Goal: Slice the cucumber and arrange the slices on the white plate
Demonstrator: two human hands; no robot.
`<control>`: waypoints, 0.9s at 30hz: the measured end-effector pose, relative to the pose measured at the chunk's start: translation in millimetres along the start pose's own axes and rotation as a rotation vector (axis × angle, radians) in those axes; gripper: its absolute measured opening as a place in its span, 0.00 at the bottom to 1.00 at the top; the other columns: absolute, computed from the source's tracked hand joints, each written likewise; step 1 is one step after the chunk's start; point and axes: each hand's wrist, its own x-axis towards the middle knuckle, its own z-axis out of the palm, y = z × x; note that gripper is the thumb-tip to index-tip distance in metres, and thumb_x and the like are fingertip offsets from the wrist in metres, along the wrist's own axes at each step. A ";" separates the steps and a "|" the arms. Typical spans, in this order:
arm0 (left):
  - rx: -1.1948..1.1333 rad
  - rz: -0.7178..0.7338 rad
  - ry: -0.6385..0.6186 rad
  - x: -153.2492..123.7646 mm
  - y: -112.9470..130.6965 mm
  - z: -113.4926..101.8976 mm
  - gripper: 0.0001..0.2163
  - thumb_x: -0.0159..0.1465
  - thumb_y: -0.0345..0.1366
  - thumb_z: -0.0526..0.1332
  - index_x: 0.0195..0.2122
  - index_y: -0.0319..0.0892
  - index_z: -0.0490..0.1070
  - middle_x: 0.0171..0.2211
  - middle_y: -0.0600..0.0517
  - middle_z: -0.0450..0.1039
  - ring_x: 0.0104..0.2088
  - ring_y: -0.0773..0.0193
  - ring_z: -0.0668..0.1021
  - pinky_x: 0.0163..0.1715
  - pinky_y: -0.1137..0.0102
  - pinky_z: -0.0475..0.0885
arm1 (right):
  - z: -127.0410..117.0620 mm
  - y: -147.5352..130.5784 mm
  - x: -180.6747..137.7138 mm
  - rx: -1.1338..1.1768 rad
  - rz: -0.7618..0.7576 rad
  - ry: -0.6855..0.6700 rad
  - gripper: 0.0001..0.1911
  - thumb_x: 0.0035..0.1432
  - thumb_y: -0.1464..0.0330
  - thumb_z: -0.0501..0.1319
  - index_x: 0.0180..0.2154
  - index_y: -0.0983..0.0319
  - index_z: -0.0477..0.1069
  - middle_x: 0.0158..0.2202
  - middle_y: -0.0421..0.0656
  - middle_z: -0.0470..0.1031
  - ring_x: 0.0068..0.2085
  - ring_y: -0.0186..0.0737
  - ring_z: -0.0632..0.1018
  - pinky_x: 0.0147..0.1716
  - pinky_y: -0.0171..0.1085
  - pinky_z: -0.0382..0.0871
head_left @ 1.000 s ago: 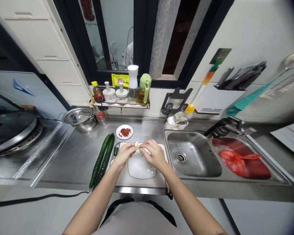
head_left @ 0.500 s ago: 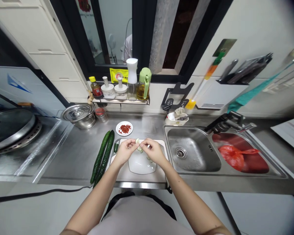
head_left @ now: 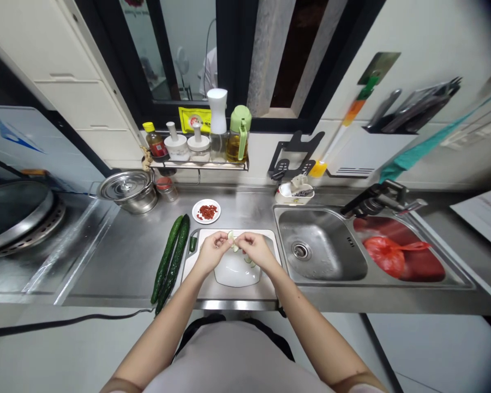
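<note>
My left hand (head_left: 211,252) pinches a thin, pale cucumber slice (head_left: 230,234) with a green rim, over a white plate (head_left: 237,275). Fingertips of my right hand (head_left: 257,251) are closed on pale cucumber at the same spot, almost touching the left. Whether it is one slice or a few overlapping is too small to tell. More cucumber slices (head_left: 249,262) lie on the plate, partly under my right hand. The plate rests on a white cutting board (head_left: 207,292). A short dark green cucumber piece (head_left: 192,244) is at the board's upper left.
Two whole cucumbers (head_left: 166,259) lie left of the board. Behind it stands a small dish (head_left: 199,218) of chopped red pieces. A lidded steel pot (head_left: 137,199) is back left; a double sink (head_left: 327,267) with a red plastic bag (head_left: 384,256) is right. A seasoning shelf (head_left: 204,165) spans the wall.
The view has shifted slightly. Both hands stay together over the plate, and the slice between the fingertips has turned a little. More slices show on the plate beside my right hand.
</note>
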 end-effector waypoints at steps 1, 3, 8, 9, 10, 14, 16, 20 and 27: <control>-0.005 -0.009 -0.002 0.0 -4.2 1.0 0.13 0.55 0.44 0.66 0.32 0.38 0.73 0.27 0.53 0.71 0.26 0.70 0.69 0.30 0.74 0.64 | 0.2 3.1 -0.1 0.008 0.023 -0.001 0.08 0.47 0.64 0.59 0.22 0.62 0.69 0.21 0.36 0.70 0.23 0.30 0.68 0.25 0.30 0.62; -0.024 -0.029 -0.010 -0.3 -13.9 3.5 0.13 0.54 0.45 0.66 0.31 0.38 0.72 0.27 0.54 0.71 0.26 0.71 0.69 0.29 0.75 0.64 | 1.0 10.9 -0.7 0.020 0.071 -0.006 0.08 0.47 0.64 0.59 0.22 0.62 0.68 0.19 0.35 0.67 0.21 0.29 0.65 0.23 0.30 0.61; -0.059 -0.104 0.000 -2.8 -41.4 10.7 0.14 0.52 0.44 0.67 0.29 0.38 0.71 0.24 0.56 0.68 0.24 0.72 0.68 0.26 0.76 0.63 | 3.8 36.9 -2.1 0.007 0.175 -0.012 0.08 0.48 0.66 0.58 0.21 0.61 0.65 0.15 0.33 0.64 0.17 0.27 0.63 0.19 0.28 0.57; -0.053 -0.120 0.005 -3.4 -47.0 12.0 0.14 0.51 0.44 0.67 0.28 0.38 0.70 0.22 0.56 0.67 0.23 0.72 0.67 0.25 0.76 0.62 | 4.3 42.7 -2.3 0.001 0.201 -0.012 0.07 0.48 0.66 0.58 0.21 0.61 0.65 0.15 0.33 0.64 0.17 0.27 0.64 0.19 0.28 0.57; -0.047 -0.136 0.011 -4.2 -52.5 13.2 0.14 0.51 0.44 0.68 0.28 0.38 0.70 0.21 0.57 0.66 0.23 0.73 0.66 0.24 0.76 0.61 | 4.9 48.7 -2.6 -0.008 0.228 -0.012 0.07 0.48 0.67 0.58 0.22 0.62 0.66 0.15 0.33 0.65 0.16 0.27 0.64 0.18 0.28 0.57; -0.021 -0.193 0.015 -7.2 -74.0 16.4 0.15 0.49 0.45 0.68 0.27 0.39 0.70 0.21 0.57 0.66 0.23 0.72 0.67 0.25 0.75 0.63 | 7.4 71.5 -4.3 -0.056 0.321 -0.001 0.07 0.50 0.68 0.58 0.22 0.62 0.66 0.15 0.33 0.65 0.15 0.26 0.64 0.17 0.28 0.57; 0.013 -0.221 0.017 -8.8 -84.1 17.2 0.15 0.49 0.46 0.67 0.27 0.39 0.70 0.21 0.57 0.67 0.23 0.71 0.68 0.26 0.75 0.63 | 8.7 81.0 -5.3 -0.090 0.352 0.000 0.08 0.50 0.69 0.58 0.21 0.62 0.67 0.15 0.33 0.65 0.15 0.26 0.64 0.17 0.27 0.57; 0.134 -0.249 0.012 -11.8 -99.1 17.3 0.13 0.52 0.45 0.65 0.27 0.40 0.70 0.22 0.56 0.69 0.24 0.70 0.70 0.27 0.75 0.64 | 10.2 94.4 -6.4 -0.164 0.406 -0.008 0.08 0.51 0.69 0.59 0.21 0.63 0.68 0.15 0.35 0.67 0.16 0.26 0.65 0.19 0.27 0.59; 0.446 -0.311 -0.044 -19.3 -104.1 16.8 0.08 0.57 0.41 0.62 0.31 0.42 0.72 0.25 0.55 0.72 0.27 0.68 0.72 0.29 0.74 0.64 | 10.9 113.9 -11.5 -0.271 0.453 -0.065 0.11 0.51 0.69 0.59 0.19 0.63 0.68 0.15 0.36 0.68 0.17 0.27 0.67 0.20 0.27 0.58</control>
